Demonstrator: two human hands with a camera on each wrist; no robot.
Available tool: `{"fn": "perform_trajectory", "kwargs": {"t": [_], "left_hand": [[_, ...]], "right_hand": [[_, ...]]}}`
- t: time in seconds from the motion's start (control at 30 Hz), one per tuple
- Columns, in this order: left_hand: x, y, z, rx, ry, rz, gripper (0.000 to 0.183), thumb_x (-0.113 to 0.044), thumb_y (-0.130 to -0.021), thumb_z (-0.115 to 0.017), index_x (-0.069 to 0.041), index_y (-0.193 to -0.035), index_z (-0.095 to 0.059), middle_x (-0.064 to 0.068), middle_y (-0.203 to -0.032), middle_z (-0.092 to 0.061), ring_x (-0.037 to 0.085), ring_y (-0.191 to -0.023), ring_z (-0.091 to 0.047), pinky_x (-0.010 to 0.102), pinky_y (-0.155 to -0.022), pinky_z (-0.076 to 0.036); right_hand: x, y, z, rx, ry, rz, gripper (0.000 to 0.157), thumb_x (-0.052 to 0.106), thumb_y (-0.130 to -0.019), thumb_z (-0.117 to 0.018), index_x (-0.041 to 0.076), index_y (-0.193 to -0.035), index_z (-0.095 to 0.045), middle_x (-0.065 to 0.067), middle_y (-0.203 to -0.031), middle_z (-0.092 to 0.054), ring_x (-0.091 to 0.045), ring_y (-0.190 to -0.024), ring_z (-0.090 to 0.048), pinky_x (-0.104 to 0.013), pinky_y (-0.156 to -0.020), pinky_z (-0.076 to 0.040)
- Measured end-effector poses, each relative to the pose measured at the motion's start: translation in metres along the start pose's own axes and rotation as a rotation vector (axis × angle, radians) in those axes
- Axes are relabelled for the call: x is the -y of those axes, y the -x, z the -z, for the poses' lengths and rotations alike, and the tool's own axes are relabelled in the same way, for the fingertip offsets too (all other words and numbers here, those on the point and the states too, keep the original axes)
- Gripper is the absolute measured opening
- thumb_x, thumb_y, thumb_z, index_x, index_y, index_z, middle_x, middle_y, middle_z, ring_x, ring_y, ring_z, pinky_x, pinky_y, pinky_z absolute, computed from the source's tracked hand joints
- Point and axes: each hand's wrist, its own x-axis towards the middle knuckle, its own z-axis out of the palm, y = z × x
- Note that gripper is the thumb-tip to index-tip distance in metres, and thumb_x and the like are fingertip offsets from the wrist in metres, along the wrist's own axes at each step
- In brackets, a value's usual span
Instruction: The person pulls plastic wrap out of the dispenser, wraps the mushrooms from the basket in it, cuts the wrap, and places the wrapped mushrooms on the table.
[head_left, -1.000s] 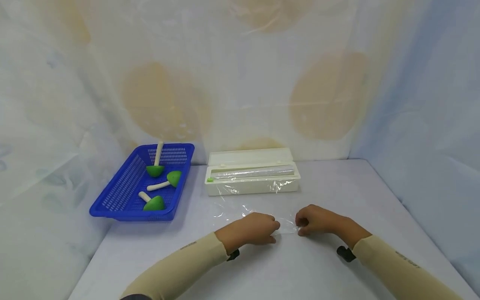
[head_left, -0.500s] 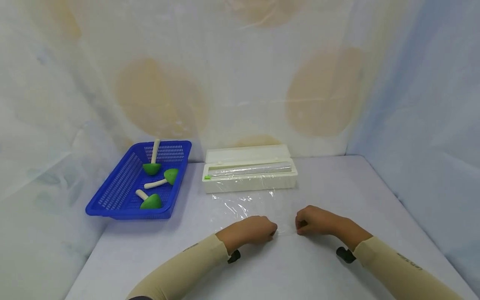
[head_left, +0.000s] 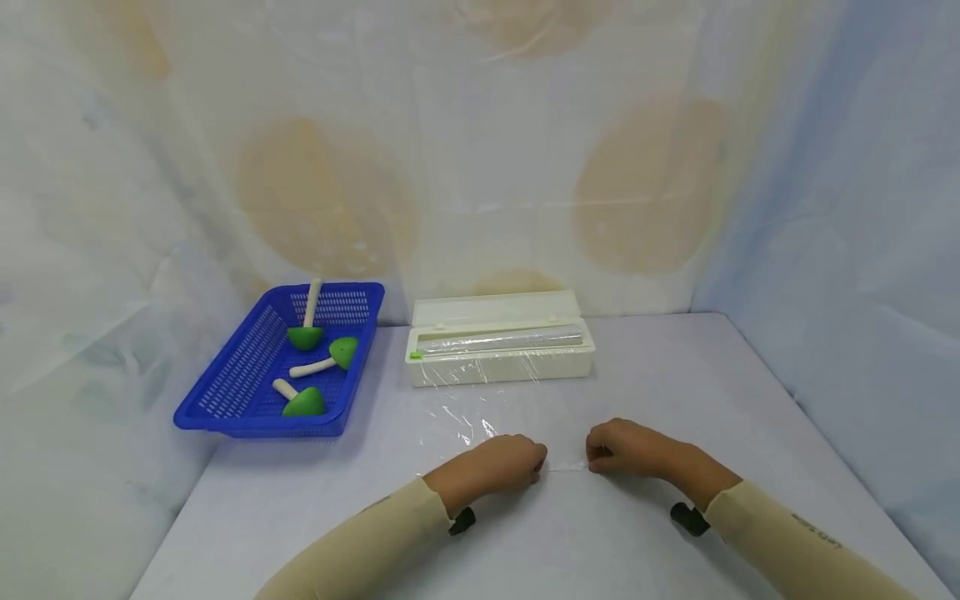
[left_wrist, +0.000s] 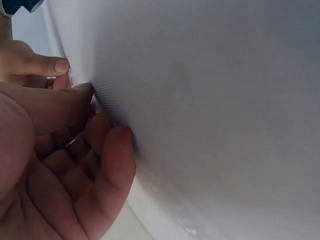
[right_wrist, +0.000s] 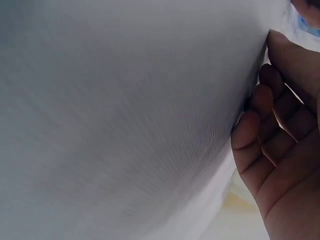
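Note:
A clear sheet of cling film (head_left: pixel 467 423) stretches from the white dispenser box (head_left: pixel 510 368) toward me over the table. My left hand (head_left: pixel 495 462) pinches its near edge between thumb and curled fingers. A short span away, my right hand (head_left: pixel 630 450) pinches the same edge. In the left wrist view the left fingers (left_wrist: pixel 117 155) lie close to the white tabletop, with a bit of shiny film by the thumb. The right wrist view shows the right fingers (right_wrist: pixel 247 135) curled against the table; the film in their grip is mostly hidden.
The box lid (head_left: pixel 495 308) stands raised behind the film roll (head_left: pixel 498 339). A green slider (head_left: pixel 416 356) sits at the box's left end. To the left, a blue basket (head_left: pixel 217 408) holds three green-and-white mushroom-shaped objects (head_left: pixel 303 402). Cloth walls enclose the white table (head_left: pixel 667 358).
Both hands have come slightly nearer to me, drawing the film tauter. The left fingers, a little apart a second ago, have closed on the edge. Box and basket stay put.

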Motion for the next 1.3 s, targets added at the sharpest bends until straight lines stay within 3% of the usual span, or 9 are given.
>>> {"fn": "perform_trajectory", "kwargs": {"t": [0.13,0.27,0.33,0.5,0.63,0.77,0.97,1.1,1.3], "left_hand": [[0.002,0.009,-0.004,-0.012,-0.057,0.036,0.011,-0.024,-0.093,-0.066,-0.015,-0.089,-0.061,-0.006,-0.072,-0.056,0.008,-0.061,-0.049,0.027,-0.056,-0.045],[0.003,0.016,-0.008,-0.031,-0.114,0.007,0.008,-0.022,-0.092,-0.067,-0.017,-0.087,-0.063,-0.006,-0.072,-0.055,0.008,-0.06,-0.048,0.026,-0.054,-0.044],[0.004,0.018,-0.01,-0.047,-0.11,-0.016,0.008,-0.02,-0.092,-0.066,-0.017,-0.086,-0.062,-0.007,-0.072,-0.053,0.008,-0.059,-0.047,0.025,-0.053,-0.042],[0.004,0.022,-0.01,-0.061,-0.074,-0.045,0.01,-0.02,-0.095,-0.064,-0.018,-0.086,-0.06,-0.009,-0.072,-0.049,0.007,-0.059,-0.045,0.023,-0.054,-0.041],[0.003,0.026,-0.009,-0.061,-0.078,-0.072,0.009,-0.021,-0.094,-0.064,-0.019,-0.086,-0.06,-0.01,-0.072,-0.049,0.005,-0.06,-0.045,0.022,-0.054,-0.041],[0.004,0.027,-0.009,-0.079,-0.116,-0.082,0.01,-0.021,-0.094,-0.064,-0.019,-0.085,-0.06,-0.009,-0.072,-0.05,0.005,-0.059,-0.045,0.023,-0.052,-0.041],[0.003,0.03,-0.004,-0.099,-0.173,-0.09,0.013,-0.021,-0.093,-0.064,-0.02,-0.082,-0.058,-0.008,-0.072,-0.048,0.008,-0.059,-0.046,0.026,-0.05,-0.04],[-0.001,0.033,-0.002,-0.115,-0.294,-0.127,0.005,-0.019,-0.092,-0.065,-0.021,-0.089,-0.063,-0.007,-0.076,-0.049,0.009,-0.063,-0.048,0.025,-0.051,-0.04],[-0.006,0.034,-0.006,-0.263,-0.464,-0.262,0.007,-0.02,-0.091,-0.066,-0.024,-0.092,-0.071,-0.006,-0.106,-0.057,0.011,-0.088,-0.053,0.022,-0.062,-0.042]], "right_hand": [[0.004,0.003,-0.003,-0.003,0.019,0.01,0.017,0.016,-0.089,-0.071,0.023,-0.079,-0.061,0.016,-0.072,-0.052,-0.004,-0.068,-0.049,-0.026,-0.063,-0.045],[0.01,0.007,-0.005,-0.048,0.07,0.039,0.012,0.016,-0.089,-0.071,0.021,-0.084,-0.062,0.016,-0.076,-0.052,-0.004,-0.07,-0.049,-0.026,-0.064,-0.045],[0.015,0.008,-0.008,-0.083,0.094,0.06,0.011,0.02,-0.087,-0.074,0.02,-0.091,-0.064,0.016,-0.083,-0.054,-0.004,-0.075,-0.052,-0.027,-0.067,-0.047],[0.026,0.008,-0.018,-0.156,0.185,0.154,0.034,0.031,-0.083,-0.078,0.018,-0.112,-0.066,0.011,-0.104,-0.056,-0.008,-0.09,-0.058,-0.03,-0.077,-0.051],[0.032,0.003,-0.023,-0.163,0.282,0.182,0.024,0.026,-0.087,-0.074,0.014,-0.107,-0.067,0.009,-0.098,-0.056,-0.007,-0.084,-0.057,-0.029,-0.075,-0.051],[0.037,-0.003,-0.022,-0.144,0.286,0.162,0.005,0.016,-0.089,-0.07,0.016,-0.09,-0.066,0.013,-0.084,-0.054,-0.003,-0.074,-0.052,-0.027,-0.068,-0.049],[0.04,-0.002,-0.018,-0.099,0.242,0.133,0.012,0.012,-0.092,-0.066,0.018,-0.083,-0.06,0.016,-0.078,-0.048,-0.002,-0.069,-0.045,-0.025,-0.065,-0.046],[0.042,0.002,-0.018,-0.074,0.248,0.08,0.013,0.013,-0.094,-0.063,0.018,-0.084,-0.057,0.015,-0.078,-0.047,-0.004,-0.069,-0.045,-0.026,-0.065,-0.045],[0.045,0.006,-0.013,0.004,0.149,0.021,0.014,0.016,-0.097,-0.059,0.019,-0.084,-0.056,0.015,-0.072,-0.048,-0.005,-0.065,-0.045,-0.027,-0.063,-0.043]]}}
